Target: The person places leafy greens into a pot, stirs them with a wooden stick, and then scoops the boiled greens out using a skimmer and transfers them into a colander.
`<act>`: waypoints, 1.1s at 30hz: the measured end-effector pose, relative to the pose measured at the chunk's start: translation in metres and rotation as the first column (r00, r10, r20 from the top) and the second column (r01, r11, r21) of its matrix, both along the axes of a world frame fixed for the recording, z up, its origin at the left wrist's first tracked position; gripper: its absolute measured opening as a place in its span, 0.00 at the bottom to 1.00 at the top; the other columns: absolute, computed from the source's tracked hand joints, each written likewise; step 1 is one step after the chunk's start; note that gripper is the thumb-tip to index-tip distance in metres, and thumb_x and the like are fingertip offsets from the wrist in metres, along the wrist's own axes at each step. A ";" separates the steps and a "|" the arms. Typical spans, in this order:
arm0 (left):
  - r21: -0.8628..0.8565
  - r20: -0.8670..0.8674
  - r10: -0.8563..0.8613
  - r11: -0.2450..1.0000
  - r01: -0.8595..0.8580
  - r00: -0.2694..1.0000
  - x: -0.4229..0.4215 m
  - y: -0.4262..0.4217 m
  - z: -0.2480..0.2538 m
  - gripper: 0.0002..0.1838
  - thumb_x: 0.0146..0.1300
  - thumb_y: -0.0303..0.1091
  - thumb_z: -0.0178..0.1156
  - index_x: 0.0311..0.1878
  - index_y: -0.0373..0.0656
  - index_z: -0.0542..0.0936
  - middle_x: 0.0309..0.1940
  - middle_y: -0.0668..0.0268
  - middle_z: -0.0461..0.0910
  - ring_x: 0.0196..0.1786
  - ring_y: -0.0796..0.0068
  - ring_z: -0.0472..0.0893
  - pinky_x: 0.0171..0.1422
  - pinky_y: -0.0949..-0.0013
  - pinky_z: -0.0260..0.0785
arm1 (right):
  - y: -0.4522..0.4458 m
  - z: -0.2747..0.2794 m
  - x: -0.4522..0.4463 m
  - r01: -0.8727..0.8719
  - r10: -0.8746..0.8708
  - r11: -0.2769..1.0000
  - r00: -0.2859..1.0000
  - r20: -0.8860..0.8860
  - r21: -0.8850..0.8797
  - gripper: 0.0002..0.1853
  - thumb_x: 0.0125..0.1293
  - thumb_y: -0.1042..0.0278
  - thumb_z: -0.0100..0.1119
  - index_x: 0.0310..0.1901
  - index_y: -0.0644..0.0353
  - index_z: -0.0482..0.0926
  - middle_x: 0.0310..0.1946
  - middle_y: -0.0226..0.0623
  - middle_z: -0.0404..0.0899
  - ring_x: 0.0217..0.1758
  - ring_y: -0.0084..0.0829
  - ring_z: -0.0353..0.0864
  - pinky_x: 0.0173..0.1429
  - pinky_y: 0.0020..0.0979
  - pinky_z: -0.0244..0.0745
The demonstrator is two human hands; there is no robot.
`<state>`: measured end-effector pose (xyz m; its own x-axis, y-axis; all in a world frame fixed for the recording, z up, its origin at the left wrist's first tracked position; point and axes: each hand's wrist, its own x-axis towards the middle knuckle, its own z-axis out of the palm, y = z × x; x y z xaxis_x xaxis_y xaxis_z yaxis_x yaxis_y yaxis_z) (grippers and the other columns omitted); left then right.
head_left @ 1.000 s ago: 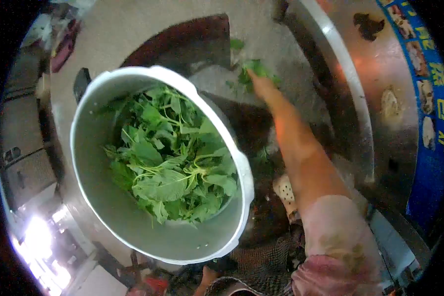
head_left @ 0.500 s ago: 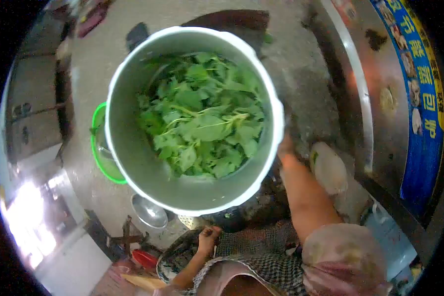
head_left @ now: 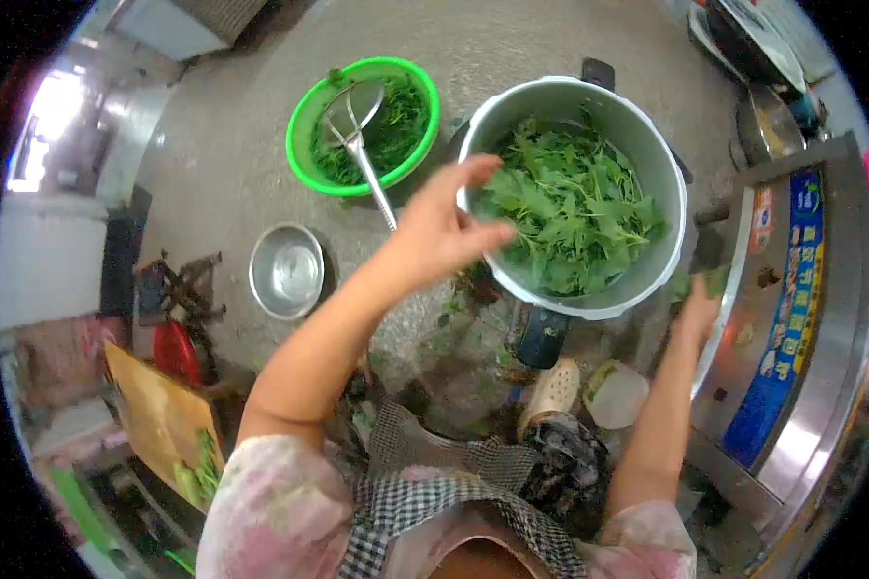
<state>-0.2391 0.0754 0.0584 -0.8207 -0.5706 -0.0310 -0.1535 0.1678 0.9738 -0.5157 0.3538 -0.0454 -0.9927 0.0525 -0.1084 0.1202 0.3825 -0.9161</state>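
Observation:
A large silver pot (head_left: pixel 669 270) with leafy green stems and leaves (head_left: pixel 574 207) inside stands on the floor. My left hand (head_left: pixel 449 227) reaches over the pot's left rim, with thumb and fingers apart and nothing between them. Beyond the pot's right side, my right hand (head_left: pixel 700 314) is low beside the metal stove-like unit. Some leafy greens (head_left: pixel 715 280) show at its blurred fingers, which look closed on them. Left of the pot, a bright green basin (head_left: pixel 296 159) holds more greens, and a metal strainer (head_left: pixel 359 116) with a long handle lies across it.
A steel bowl (head_left: pixel 288 272) sits on the floor to the left. Nearer me are a red basin (head_left: pixel 176 352) and a wooden board (head_left: pixel 150 415) with greens. A metal unit (head_left: pixel 743 328) with a blue label borders the right. A pale container (head_left: pixel 620 398) stands below the pot.
The pot now looks smaller and lies farther right in view. My left hand has risen from near my lap to the pot's rim. My right hand has left the pot's side, moving right.

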 end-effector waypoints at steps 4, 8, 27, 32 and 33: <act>0.376 0.036 0.491 0.800 -0.467 0.870 0.047 -0.062 -0.055 0.25 0.53 0.37 0.61 0.53 0.41 0.67 0.46 0.64 0.71 0.27 0.78 0.74 0.29 0.76 0.67 | -0.036 0.104 0.012 -0.188 0.132 0.953 0.964 -0.232 -0.236 0.21 0.54 0.73 0.57 0.51 0.64 0.68 0.45 0.40 0.73 0.43 0.33 0.74 0.45 0.30 0.72; 0.770 0.293 0.809 0.116 -0.627 0.509 0.113 -0.129 -0.208 0.31 0.55 0.43 0.57 0.58 0.38 0.60 0.49 0.55 0.66 0.42 0.66 0.73 0.41 0.67 0.69 | -0.089 0.122 0.065 -0.444 0.720 0.652 0.617 -0.318 0.614 0.28 0.53 0.74 0.59 0.57 0.63 0.63 0.52 0.41 0.68 0.48 0.33 0.72 0.50 0.30 0.69; 0.876 0.470 0.746 -0.327 -0.356 0.472 0.101 -0.239 -0.280 0.22 0.67 0.48 0.35 0.56 0.45 0.62 0.56 0.55 0.65 0.55 0.51 0.68 0.56 0.39 0.59 | -0.076 0.018 0.301 -0.956 0.713 -0.280 -0.145 0.686 0.088 0.21 0.56 0.67 0.54 0.53 0.55 0.67 0.44 0.46 0.73 0.41 0.47 0.76 0.42 0.41 0.73; 0.757 0.256 0.881 0.073 -0.650 0.397 0.146 -0.280 -0.249 0.26 0.66 0.45 0.40 0.60 0.36 0.56 0.59 0.49 0.60 0.57 0.52 0.65 0.61 0.47 0.55 | -0.061 0.000 0.289 -0.956 0.684 -0.264 -0.089 0.724 0.131 0.21 0.57 0.66 0.53 0.53 0.55 0.67 0.44 0.47 0.73 0.41 0.48 0.76 0.43 0.42 0.72; 0.647 0.210 0.925 0.112 -0.754 0.317 0.169 -0.305 -0.258 0.25 0.65 0.44 0.41 0.59 0.35 0.58 0.57 0.50 0.62 0.56 0.53 0.66 0.61 0.50 0.56 | -0.057 -0.005 0.291 -0.960 0.679 -0.252 -0.088 0.729 0.119 0.20 0.56 0.68 0.54 0.51 0.56 0.68 0.42 0.47 0.73 0.40 0.47 0.75 0.41 0.40 0.72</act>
